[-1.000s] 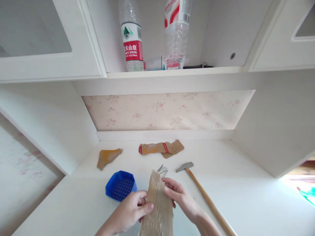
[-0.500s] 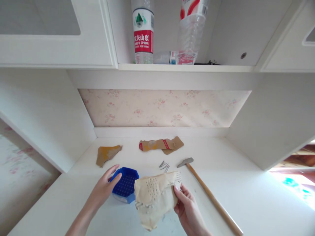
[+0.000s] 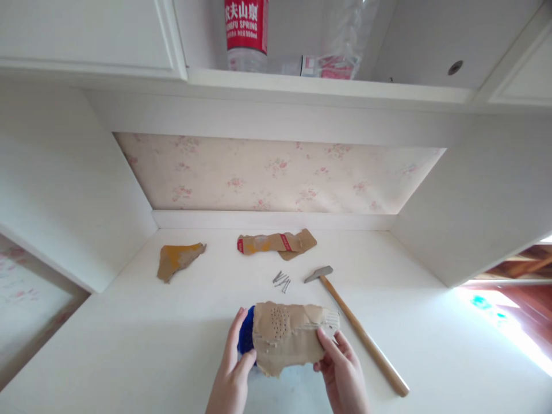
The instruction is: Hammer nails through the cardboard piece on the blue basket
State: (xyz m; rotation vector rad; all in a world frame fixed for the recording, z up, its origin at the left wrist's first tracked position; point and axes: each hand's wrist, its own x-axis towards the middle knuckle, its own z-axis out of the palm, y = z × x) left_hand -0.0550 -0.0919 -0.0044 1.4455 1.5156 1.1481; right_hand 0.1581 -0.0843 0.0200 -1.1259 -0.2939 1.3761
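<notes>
The 2 hands are near, at centre: left hand (image 3: 233, 371) cupped, thumb raised; right hand (image 3: 341, 368) pinching, fingers bent.

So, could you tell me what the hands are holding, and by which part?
The right hand pinches the cardboard at its lower right edge. The left hand grips the blue basket by its left side, partly behind the cardboard.

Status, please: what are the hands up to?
Left hand grips blue basket. Right hand holds holed cardboard over it. Hammer, nails lie beyond, apart.
</notes>
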